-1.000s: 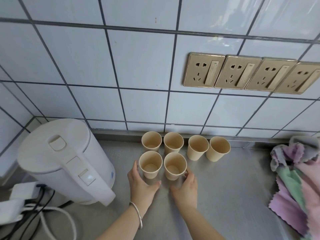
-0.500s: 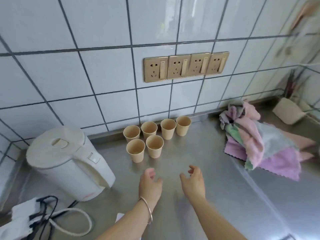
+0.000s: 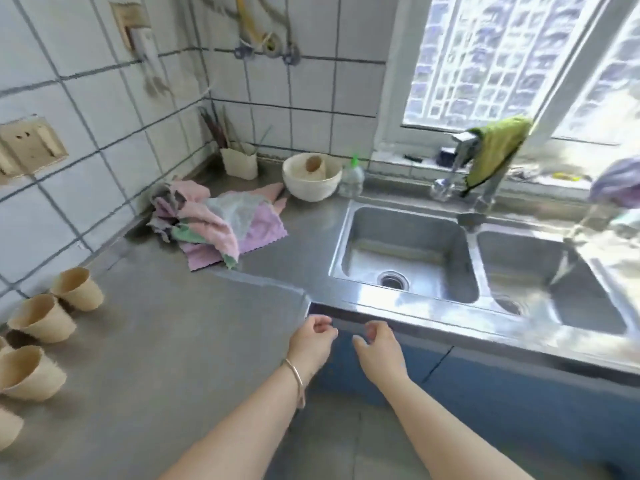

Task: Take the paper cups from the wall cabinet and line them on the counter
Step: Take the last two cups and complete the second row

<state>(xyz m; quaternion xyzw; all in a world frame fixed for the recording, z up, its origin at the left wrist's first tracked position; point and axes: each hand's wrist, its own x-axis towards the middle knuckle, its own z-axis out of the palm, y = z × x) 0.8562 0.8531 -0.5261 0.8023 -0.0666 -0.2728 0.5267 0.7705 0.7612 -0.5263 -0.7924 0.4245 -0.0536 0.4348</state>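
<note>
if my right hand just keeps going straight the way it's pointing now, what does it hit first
Probably the counter's front edge just ahead of the right hand, then the left sink basin beyond. Depth is hard to judge; the hand may pass above the edge.

A broad bare stretch of the counter is left open between the paper cups at the far left edge and the sink; passage across it is unhindered. The back corner is crowded by a heap of cloths, a white bowl and a holder of utensils, set close together; a bottle is placed just beside the bowl. The room above the sink is partly taken by the tap, over which a green cloth is draped. Both hands, the left hand and the right hand, are held loosely curled and empty over the counter's front edge, apart from everything.
</note>
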